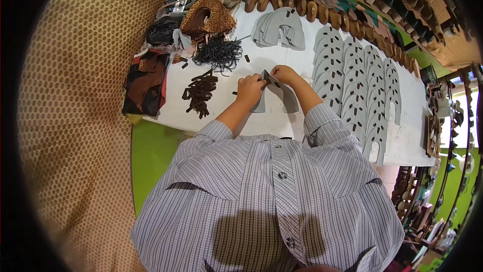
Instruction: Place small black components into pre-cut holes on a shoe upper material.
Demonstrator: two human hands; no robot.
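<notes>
Between my two hands is a grey U-shaped piece (290, 101), like a shoe upper, its legs toward me and its curved top raised off the table. My left hand (250, 91) closes on the left side of that top, fingers bent. At the right side my right hand (285, 74) pinches the edge near a small dark patch. Whether a separate strip is in the fingers I cannot make out. Left of my hands lies a pile of short dark brown strips (200, 94); one loose strip (247, 58) rests beyond them.
Overlapping rows of similar grey pieces (329, 78) with dark tabs cover the table's right side. A grey stack (279, 28) lies at the back. Black chain-like trim (220, 53), leopard-print material (207, 18) and dark scraps (146, 83) are at left. Brown shoe lasts (301, 6) line the far edge.
</notes>
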